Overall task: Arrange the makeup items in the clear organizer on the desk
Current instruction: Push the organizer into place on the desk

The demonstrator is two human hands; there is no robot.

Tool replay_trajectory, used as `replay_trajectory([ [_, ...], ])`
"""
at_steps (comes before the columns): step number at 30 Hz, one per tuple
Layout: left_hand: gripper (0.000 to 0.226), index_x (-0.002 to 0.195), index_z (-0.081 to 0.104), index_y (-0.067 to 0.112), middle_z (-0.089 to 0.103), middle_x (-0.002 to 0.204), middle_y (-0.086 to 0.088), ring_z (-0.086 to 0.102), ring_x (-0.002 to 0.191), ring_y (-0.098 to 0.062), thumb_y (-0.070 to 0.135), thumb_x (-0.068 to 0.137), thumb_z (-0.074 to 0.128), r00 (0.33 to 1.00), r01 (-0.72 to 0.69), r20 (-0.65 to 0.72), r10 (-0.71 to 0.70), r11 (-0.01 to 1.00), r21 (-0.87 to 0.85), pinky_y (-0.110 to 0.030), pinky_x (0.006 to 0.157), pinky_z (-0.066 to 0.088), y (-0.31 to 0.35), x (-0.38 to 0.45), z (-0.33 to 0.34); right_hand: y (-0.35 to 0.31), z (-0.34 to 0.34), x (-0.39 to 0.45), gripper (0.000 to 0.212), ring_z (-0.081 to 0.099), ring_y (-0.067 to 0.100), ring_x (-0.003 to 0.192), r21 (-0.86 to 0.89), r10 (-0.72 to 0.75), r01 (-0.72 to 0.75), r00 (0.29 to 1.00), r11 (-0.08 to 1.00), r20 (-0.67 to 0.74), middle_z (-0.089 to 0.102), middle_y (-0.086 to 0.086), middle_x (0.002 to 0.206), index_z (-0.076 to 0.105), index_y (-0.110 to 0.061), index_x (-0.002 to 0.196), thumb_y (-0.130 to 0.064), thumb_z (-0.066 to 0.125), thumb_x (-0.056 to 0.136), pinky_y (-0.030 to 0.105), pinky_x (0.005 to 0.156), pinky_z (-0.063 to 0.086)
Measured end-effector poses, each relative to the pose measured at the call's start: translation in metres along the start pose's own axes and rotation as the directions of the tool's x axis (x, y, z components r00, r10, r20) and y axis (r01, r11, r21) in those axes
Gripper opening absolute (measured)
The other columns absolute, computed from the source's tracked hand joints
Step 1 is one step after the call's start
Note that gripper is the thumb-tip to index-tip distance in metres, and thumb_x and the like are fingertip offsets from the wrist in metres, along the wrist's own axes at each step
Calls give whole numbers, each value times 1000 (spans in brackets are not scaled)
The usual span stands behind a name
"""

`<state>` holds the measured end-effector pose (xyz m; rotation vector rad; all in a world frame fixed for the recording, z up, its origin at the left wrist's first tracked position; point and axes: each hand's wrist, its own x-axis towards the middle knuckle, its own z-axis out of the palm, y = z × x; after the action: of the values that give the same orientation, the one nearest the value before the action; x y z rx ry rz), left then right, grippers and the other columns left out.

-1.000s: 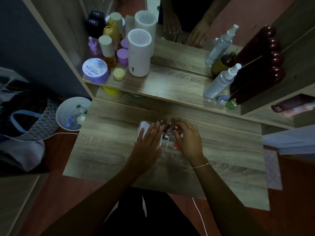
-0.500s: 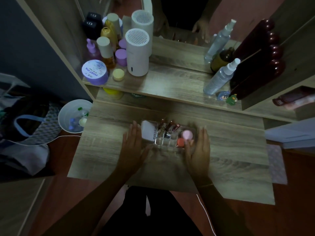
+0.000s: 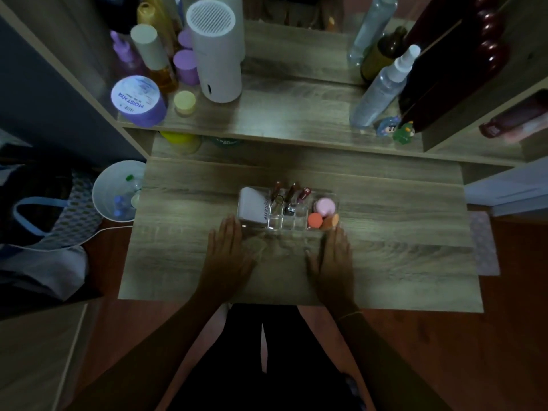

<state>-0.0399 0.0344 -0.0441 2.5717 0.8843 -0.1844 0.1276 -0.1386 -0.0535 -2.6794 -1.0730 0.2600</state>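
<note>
The clear organizer (image 3: 296, 225) stands on the wooden desk (image 3: 400, 232), mid-desk. In its left bay leans a white compact (image 3: 252, 207). Its middle slots hold three dark red lipstick tubes (image 3: 292, 194). On the right lie a pink round sponge (image 3: 325, 206), an orange-red one (image 3: 315, 220) and an orange drop-shaped one (image 3: 330, 222). My left hand (image 3: 229, 250) rests flat on the desk just in front of the organizer's left corner, fingers apart, holding nothing. My right hand (image 3: 333, 256) lies flat in front of the right corner, also empty.
A shelf (image 3: 281, 114) behind the desk carries a white cylindrical device (image 3: 218, 54), a purple jar (image 3: 138, 100), several bottles and a spray bottle (image 3: 382, 87). A white bin (image 3: 118, 189) stands left of the desk, bags beside it. A mirror backs the shelf.
Both hands have come off the organizer and drawn back toward me, now lying flat on the desk in front of it. The organizer stays put with the items inside.
</note>
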Motion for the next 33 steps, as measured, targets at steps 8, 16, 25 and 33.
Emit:
replay_trajectory([
  [8,80,144,14,-3,24,151,-28,22,142,-37,59,94,16,999,-22,23,22,1000,5,-58,112,24,-7,4,10,6,0,0,69,34,41,139,-123,-14,15,1000,992,6,38,25,149,34,2,143,-49,37,96,55,110,35],
  [16,80,146,12,0,24,152,-25,21,142,-36,60,93,15,998,-25,51,24,1000,15,-55,113,22,-2,9,11,10,-2,1,70,36,42,138,-180,56,-51,998,982,23,42,22,148,40,-1,141,-52,36,94,58,108,36],
  [25,80,147,8,4,19,155,-23,12,145,-31,60,92,20,996,-69,53,67,997,38,-50,115,14,28,22,18,39,-10,6,72,30,39,142,-156,140,-136,990,978,11,35,19,153,32,-4,146,-54,31,95,58,112,30],
  [33,73,144,21,0,18,155,-23,16,144,-33,49,91,30,991,-132,28,132,991,-3,-48,116,15,75,38,21,84,-16,11,71,23,34,145,-156,213,-210,977,965,5,30,16,156,27,-6,148,-56,26,97,54,115,20],
])
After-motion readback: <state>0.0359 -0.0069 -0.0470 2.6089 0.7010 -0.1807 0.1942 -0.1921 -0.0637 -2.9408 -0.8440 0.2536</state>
